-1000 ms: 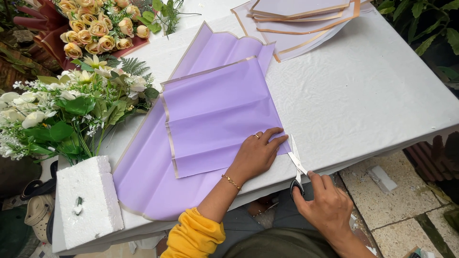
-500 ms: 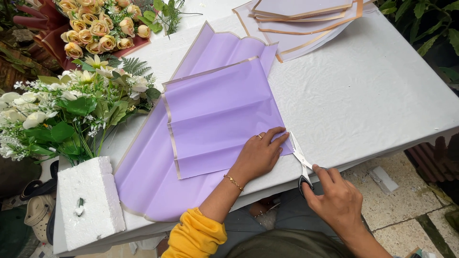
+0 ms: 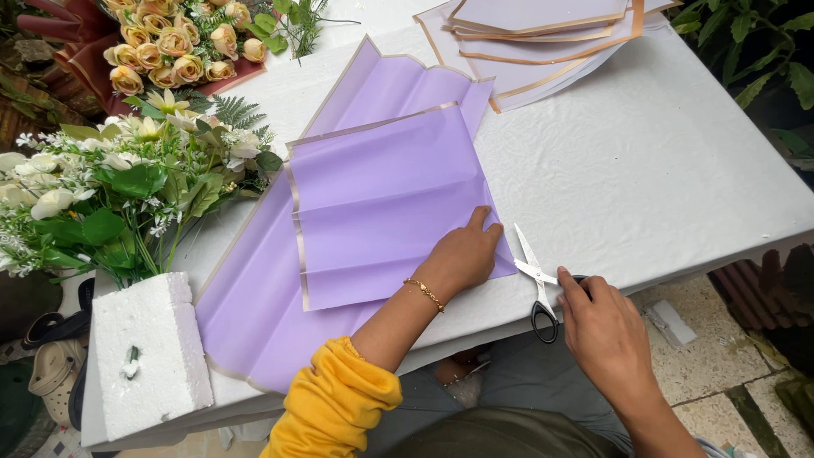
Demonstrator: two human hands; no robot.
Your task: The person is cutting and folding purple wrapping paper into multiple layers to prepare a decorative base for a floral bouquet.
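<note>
A folded lilac wrapping sheet (image 3: 381,203) with a gold edge lies on a larger lilac sheet (image 3: 254,314) on the white-covered table (image 3: 644,170). My left hand (image 3: 462,254), with a gold bracelet and yellow sleeve, presses flat on the folded sheet's lower right corner. Black-handled scissors (image 3: 534,273) lie just right of that corner, blades apart and pointing away from me. My right hand (image 3: 606,326) has its fingers on the upper handle loop at the table's front edge; the lower loop shows free.
White flowers with green leaves (image 3: 110,187) stand in a white foam block (image 3: 148,356) at the left. Peach roses (image 3: 170,47) lie at the back left. A stack of gold-edged sheets (image 3: 534,34) sits at the back. Green plants (image 3: 763,51) and tiled floor are on the right.
My right hand has moved up to the table edge and the scissors now rest lower on the table beside the sheet's corner. My left hand stays pressed on the sheet.
</note>
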